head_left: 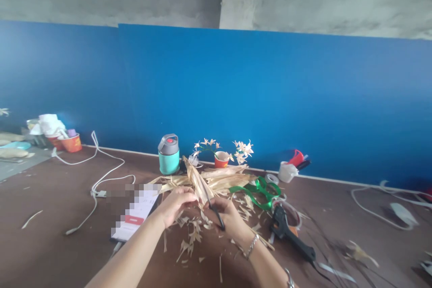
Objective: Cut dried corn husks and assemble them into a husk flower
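My left hand (178, 204) is closed on a dry, pale corn husk (199, 181) that points up and away from me. In my right hand (229, 218) is a pair of black-handled scissors (216, 216), its blades up against the lower part of the husk. Cut husk scraps (194, 234) lie scattered on the table below both hands. Behind them rests a pile of longer husks (229, 177). A paper cup (221, 159) stands at the back with small pale flowers (243, 150) on thin green stems.
To the right lie a green ribbon (263, 193) and a black glue gun (286, 234). A phone (138, 216) lies left of my left forearm. A turquoise bottle (169, 157) stands near the blue partition (202, 85). White cables (101, 180) run across the brown table (50, 252).
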The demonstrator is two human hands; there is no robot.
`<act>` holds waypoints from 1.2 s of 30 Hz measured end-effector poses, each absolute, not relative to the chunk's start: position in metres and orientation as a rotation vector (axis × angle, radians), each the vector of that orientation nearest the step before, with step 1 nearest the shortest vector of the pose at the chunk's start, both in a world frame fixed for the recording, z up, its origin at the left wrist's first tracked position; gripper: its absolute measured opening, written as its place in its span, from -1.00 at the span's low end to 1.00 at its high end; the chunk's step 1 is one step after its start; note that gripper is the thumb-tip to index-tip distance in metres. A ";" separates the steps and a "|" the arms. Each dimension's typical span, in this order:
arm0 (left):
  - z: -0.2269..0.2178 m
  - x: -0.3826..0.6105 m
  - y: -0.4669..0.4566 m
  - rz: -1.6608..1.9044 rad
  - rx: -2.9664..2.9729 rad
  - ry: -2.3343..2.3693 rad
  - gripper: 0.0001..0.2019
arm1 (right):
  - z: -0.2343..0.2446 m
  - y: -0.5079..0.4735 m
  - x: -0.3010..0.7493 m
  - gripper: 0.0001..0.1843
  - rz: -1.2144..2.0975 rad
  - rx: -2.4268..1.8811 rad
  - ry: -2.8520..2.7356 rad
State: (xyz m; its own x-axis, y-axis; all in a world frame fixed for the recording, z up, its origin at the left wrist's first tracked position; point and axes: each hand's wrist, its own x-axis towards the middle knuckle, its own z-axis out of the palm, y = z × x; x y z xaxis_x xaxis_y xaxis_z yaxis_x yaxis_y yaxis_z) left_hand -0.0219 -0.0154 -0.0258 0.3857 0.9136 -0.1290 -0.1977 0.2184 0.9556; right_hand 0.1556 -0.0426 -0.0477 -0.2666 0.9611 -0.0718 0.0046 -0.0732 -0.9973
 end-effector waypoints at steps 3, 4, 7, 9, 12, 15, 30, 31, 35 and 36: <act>-0.024 -0.018 -0.019 0.845 1.136 0.941 -0.98 | -0.043 -0.043 0.152 -0.58 1.364 -1.096 -1.291; -0.024 -0.017 -0.021 0.822 1.183 0.965 -0.99 | -0.042 -0.044 0.151 -0.59 1.342 -1.085 -1.283; -0.026 -0.010 -0.025 0.757 1.292 0.953 -0.91 | -0.043 -0.045 0.149 -0.63 1.329 -1.056 -1.280; -0.027 -0.007 -0.027 0.745 1.313 0.928 -0.87 | -0.044 -0.046 0.148 -0.65 1.340 -1.046 -1.280; -0.028 -0.003 -0.029 0.770 1.320 0.933 -0.88 | -0.044 -0.045 0.148 -0.66 1.333 -1.043 -1.274; -0.027 -0.002 -0.029 0.807 1.339 0.976 -0.92 | -0.044 -0.043 0.149 -0.64 1.310 -1.035 -1.257; -0.020 -0.007 -0.027 1.041 1.143 0.920 -0.87 | -0.044 -0.049 0.150 -0.62 1.537 -1.035 -1.391; -0.020 -0.006 -0.027 1.046 1.137 0.904 -0.87 | -0.046 -0.048 0.150 -0.62 1.536 -1.029 -1.390; -0.022 -0.006 -0.027 1.055 1.130 0.853 -0.87 | -0.051 -0.047 0.151 -0.63 1.540 -1.022 -1.383; -0.022 -0.006 -0.027 1.054 1.134 0.838 -0.87 | -0.051 -0.047 0.151 -0.64 1.540 -1.016 -1.381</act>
State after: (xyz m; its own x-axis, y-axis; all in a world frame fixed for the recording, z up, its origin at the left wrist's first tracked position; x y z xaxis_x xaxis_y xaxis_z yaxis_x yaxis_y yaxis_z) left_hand -0.0060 -0.0275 -0.0221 0.3042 0.9526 -0.0090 -0.2235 0.0806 0.9714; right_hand 0.1506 -0.0471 -0.0511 -0.3456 0.9372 -0.0468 -0.0551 -0.0701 -0.9960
